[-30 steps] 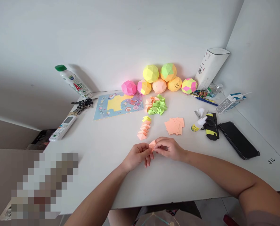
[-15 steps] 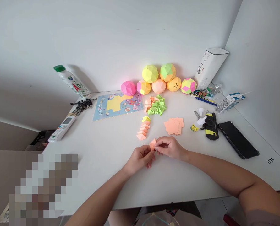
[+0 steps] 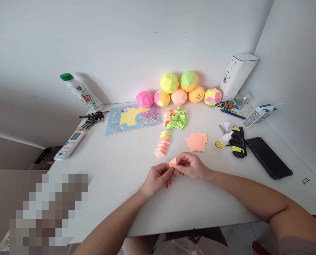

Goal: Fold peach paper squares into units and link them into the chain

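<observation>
Between my two hands is a small folded piece of peach paper [image 3: 173, 162], pinched just above the table. My left hand [image 3: 159, 177] grips its lower left side with thumb and fingers. My right hand [image 3: 190, 165] pinches its right edge, fingertips close to the left thumb. Beyond it lies a row of folded paper pieces [image 3: 162, 146], peach with yellow at the far end. A loose stack of peach paper squares [image 3: 196, 142] lies past my right hand. Farther back is a heap of green and peach folded pieces [image 3: 177, 119].
Several faceted paper balls [image 3: 179, 96] stand against the wall. At left are a bottle [image 3: 80, 92], keys [image 3: 93, 119], a remote control [image 3: 70, 145] and a printed blue sheet [image 3: 112, 122]. At right are a glue bottle [image 3: 223, 140], a black-yellow tool [image 3: 238, 142], a phone [image 3: 269, 158] and a carton [image 3: 259, 117].
My right hand has shifted very slightly up at the paper, and the peach piece is turned a little between my fingers. Everything else lies as before.
</observation>
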The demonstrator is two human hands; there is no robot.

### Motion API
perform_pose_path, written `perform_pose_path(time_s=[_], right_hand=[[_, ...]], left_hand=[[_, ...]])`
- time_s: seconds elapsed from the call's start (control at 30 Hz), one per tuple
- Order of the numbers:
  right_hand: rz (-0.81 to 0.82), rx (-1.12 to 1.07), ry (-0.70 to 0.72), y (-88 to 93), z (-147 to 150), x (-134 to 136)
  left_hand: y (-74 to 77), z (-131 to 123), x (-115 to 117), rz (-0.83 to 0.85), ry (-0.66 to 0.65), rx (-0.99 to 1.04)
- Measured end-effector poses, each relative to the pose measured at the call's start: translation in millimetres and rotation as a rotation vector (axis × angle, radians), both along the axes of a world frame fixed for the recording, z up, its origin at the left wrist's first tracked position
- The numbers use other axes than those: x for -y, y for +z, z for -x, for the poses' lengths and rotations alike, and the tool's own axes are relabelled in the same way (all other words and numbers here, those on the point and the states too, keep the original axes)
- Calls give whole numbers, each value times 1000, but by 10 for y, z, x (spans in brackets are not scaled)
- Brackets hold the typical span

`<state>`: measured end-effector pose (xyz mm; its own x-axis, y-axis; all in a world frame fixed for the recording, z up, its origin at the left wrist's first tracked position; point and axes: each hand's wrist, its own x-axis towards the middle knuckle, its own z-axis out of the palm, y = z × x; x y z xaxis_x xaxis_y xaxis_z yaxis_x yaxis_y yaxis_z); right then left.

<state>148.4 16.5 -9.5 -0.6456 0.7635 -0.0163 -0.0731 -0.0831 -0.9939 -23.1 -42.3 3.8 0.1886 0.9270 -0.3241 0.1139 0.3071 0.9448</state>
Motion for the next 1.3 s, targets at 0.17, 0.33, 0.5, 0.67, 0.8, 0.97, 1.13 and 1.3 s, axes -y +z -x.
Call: perform_pose_path(time_s=[0.17,0.33,0.5,0.67,0.8,0.97,1.13,1.3], right_hand=[[40,23,45,-1,-12,-12],[-110,173,110,-11,-23,-19],[-235,252,75,-15,-9,-7],[-228,242,87,-26,-14,-2],[-206,239,109,-10,-21,-3],[-187,242,120,47,-19,-6],[-198,247,118,41,-16,-13],[-181,233,152,-18,-28,-27]], left_hand=[[4,-7,15,-45,2,-25],[-37,-9,40,-85,-15,-57],[-47,-28,62,-142,-32,-104],[-21,-35,63,-182,21,-163],[-4,-29,60,-176,38,-169],[2,-27,54,-185,15,-142],[10,-35,53,-211,23,-142],[50,-21,55,-187,14,-141]])
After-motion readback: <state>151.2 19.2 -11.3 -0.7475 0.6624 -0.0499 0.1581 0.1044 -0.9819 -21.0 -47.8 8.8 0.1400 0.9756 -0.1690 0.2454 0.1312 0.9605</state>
